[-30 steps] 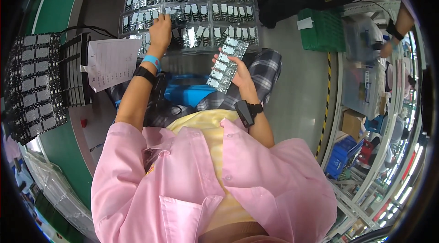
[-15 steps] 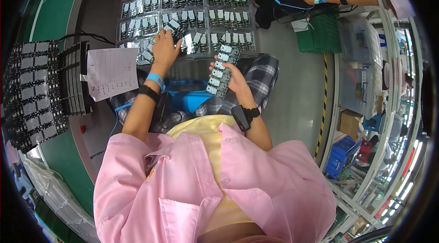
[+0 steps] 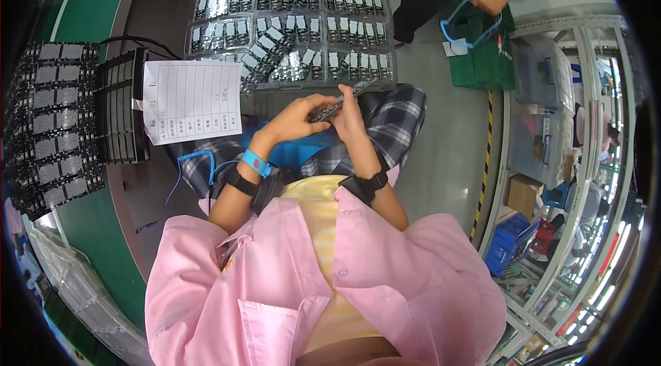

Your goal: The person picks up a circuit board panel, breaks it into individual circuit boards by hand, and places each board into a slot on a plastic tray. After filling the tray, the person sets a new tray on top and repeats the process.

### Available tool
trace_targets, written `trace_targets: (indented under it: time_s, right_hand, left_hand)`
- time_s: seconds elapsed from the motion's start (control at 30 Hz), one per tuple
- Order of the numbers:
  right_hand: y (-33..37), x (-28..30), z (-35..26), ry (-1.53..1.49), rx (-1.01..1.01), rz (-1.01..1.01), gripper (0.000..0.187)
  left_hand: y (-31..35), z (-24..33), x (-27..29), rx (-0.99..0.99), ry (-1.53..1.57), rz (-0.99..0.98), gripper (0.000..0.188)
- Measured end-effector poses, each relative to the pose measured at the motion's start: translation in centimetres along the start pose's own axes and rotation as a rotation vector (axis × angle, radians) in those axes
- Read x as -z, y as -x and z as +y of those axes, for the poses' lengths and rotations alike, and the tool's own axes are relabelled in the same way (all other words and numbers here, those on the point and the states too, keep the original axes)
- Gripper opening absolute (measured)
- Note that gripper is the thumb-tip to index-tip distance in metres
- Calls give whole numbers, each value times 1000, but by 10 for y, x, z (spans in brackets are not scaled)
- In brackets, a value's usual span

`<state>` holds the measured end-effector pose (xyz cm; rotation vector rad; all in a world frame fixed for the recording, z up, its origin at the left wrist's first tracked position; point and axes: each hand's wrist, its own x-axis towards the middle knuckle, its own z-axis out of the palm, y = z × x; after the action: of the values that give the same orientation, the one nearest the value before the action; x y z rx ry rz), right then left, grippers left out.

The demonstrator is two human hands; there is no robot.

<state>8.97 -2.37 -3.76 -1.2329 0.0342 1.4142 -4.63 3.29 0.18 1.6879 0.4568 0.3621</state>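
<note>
Above my lap, my left hand (image 3: pixel 301 119) and my right hand (image 3: pixel 350 119) are closed on one circuit board strip (image 3: pixel 358 86), which is tilted so that it shows nearly edge-on. My left fingers are at its lower left end and partly hide it. My right hand grips it from the right side. Just beyond them lies a clear compartment tray (image 3: pixel 296 81) with many small boards carrying white-silver patches. Another circuit board strip (image 3: pixel 265 56) leans slantwise across the tray's front compartments.
At the left, a black rack (image 3: pixel 124 108) with a paper sheet (image 3: pixel 193 101) stands beside stacked board panels (image 3: pixel 58 125) on a green bench (image 3: pixel 113 228). At the far right, another person's hand (image 3: pixel 490 0) holds a blue cord above a green bin (image 3: pixel 482 56). Shelving lines the right side.
My left hand has left the tray and come to the strip in my right hand. That strip has turned edge-on. A strip now leans on the tray. The other person's hand has moved right.
</note>
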Motion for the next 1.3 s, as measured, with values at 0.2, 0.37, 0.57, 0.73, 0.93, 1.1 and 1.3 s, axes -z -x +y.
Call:
trace_targets:
  time_s: [0.2,0.37,0.57,0.73,0.93,1.1,1.3]
  right_hand:
    - [3,-4,5,254,55,218,80]
    - [-7,13,-9,680,622,338,63]
    - [-1,18,-30,858,540,-163,25]
    - [15,-8,-32,984,820,4,23]
    - [41,-29,-46,967,727,-67,22]
    - [48,-33,-55,450,475,-131,21]
    - [36,-26,-32,401,400,-188,28]
  left_hand:
    - [5,-4,25,92,104,-20,40]
    - [19,-18,45,256,378,-8,37]
    - [24,-12,51,289,402,-11,34]
    - [10,13,40,123,-534,284,23]
    - [-8,32,24,225,-331,344,27]
    - [-8,27,22,251,-286,505,21]
    - [-19,-4,0,253,460,837,20]
